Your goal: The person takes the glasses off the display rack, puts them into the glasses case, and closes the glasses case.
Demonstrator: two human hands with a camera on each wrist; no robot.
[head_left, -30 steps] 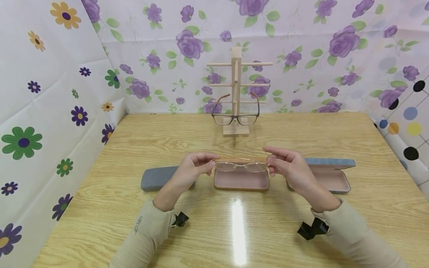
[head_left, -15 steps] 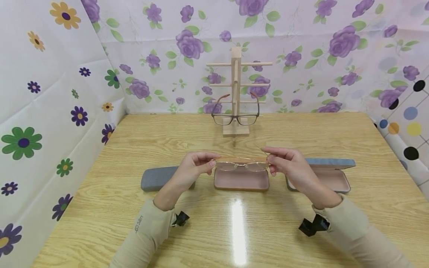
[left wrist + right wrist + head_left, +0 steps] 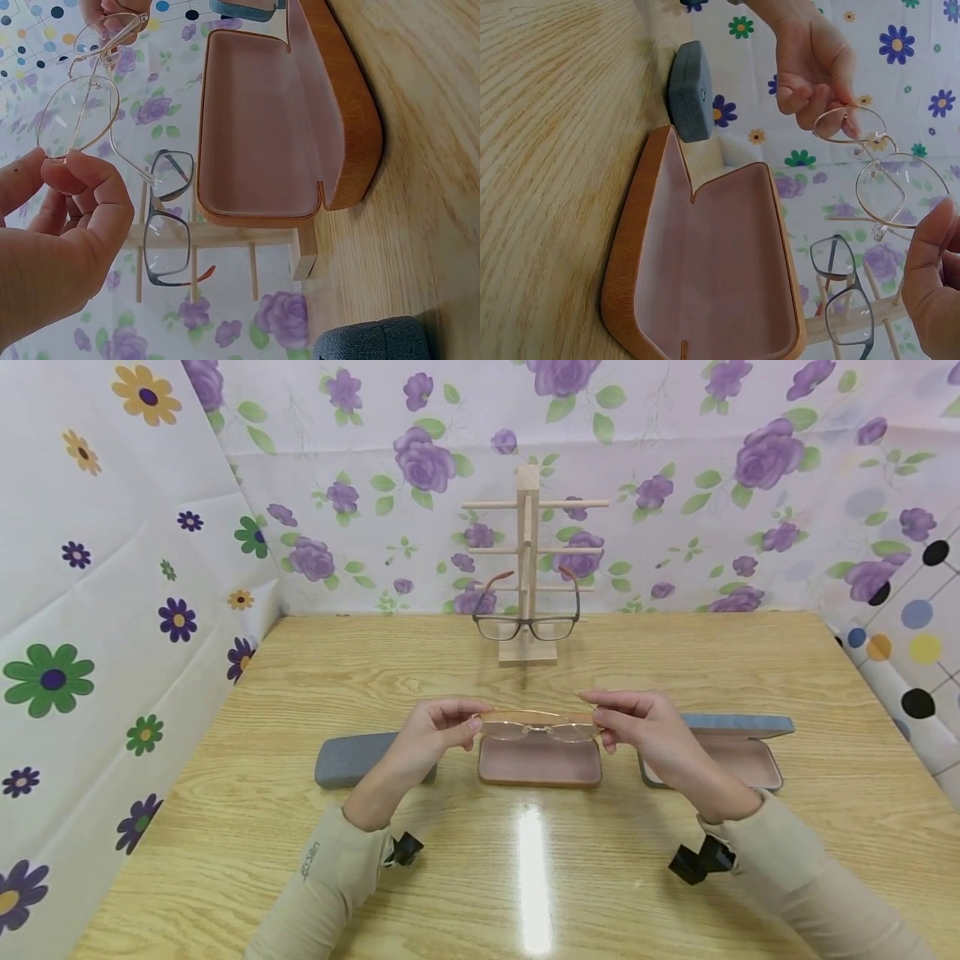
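Left hand (image 3: pixel 423 739): thumb and index finger nearly closed, pinching the left end of a pair of gold-rimmed glasses (image 3: pixel 536 728); in the left wrist view the remaining fingers are bent in toward the palm. Right hand (image 3: pixel 648 731): thumb and index finger meet at the opposite end of the same frame, with the index finger extended inward along the upper edge in the head view. The glasses are suspended between the two hands, their long axis running left to right and nearly level, parallel to the long side of the open brown case (image 3: pixel 540 764) beneath. One slender temple slants behind the lenses from the left end toward the right; the other is partly hidden by the right fingers.

The brown case, lined in pink, rests on the wooden table (image 3: pixel 225 860) with its raised lid at the far side; the wrist views show the glasses clear of it. A closed grey case (image 3: pixel 352 760) lies to its left, partly behind the left hand, and an open blue case (image 3: pixel 738 724) to its right. Farther back, a wooden stand (image 3: pixel 528 527) bears dark-framed glasses (image 3: pixel 527 627), lenses toward the person, before a purple-flowered cloth (image 3: pixel 427 460).
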